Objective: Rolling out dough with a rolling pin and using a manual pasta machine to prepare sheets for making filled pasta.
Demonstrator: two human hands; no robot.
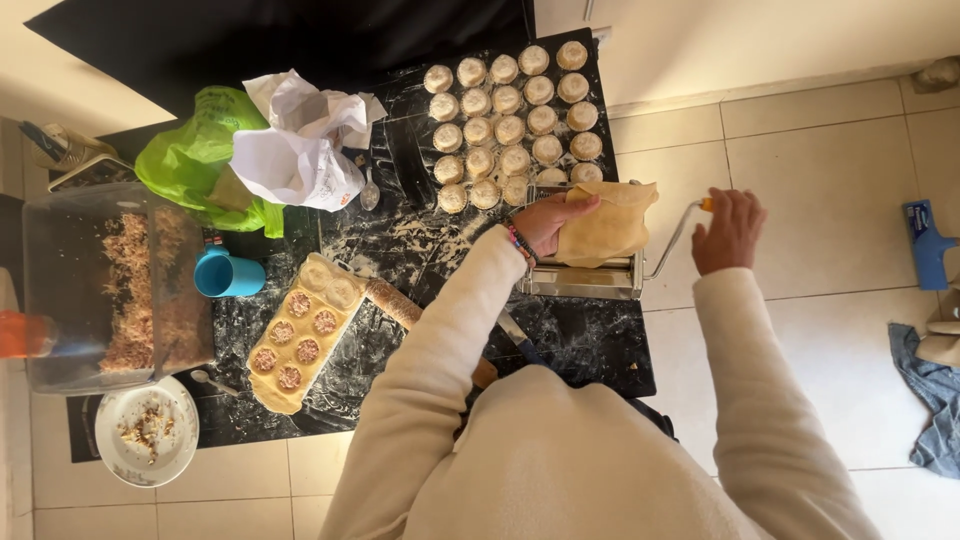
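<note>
A floury black counter [400, 240] stands over a tiled floor [830, 200]. The left hand [548, 217] curls around a dough sheet [608, 225] on the pasta machine [580, 277]; the right hand [728, 230] grips its crank [678, 237].

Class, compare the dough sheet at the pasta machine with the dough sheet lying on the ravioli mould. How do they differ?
The dough sheet at the pasta machine is bare and draped, held by the left hand; the dough sheet on the mould lies flat, untouched, with dabs of brown filling. The first hangs at the table's edge, the second rests mid-table. Both are pale yellow.
</note>
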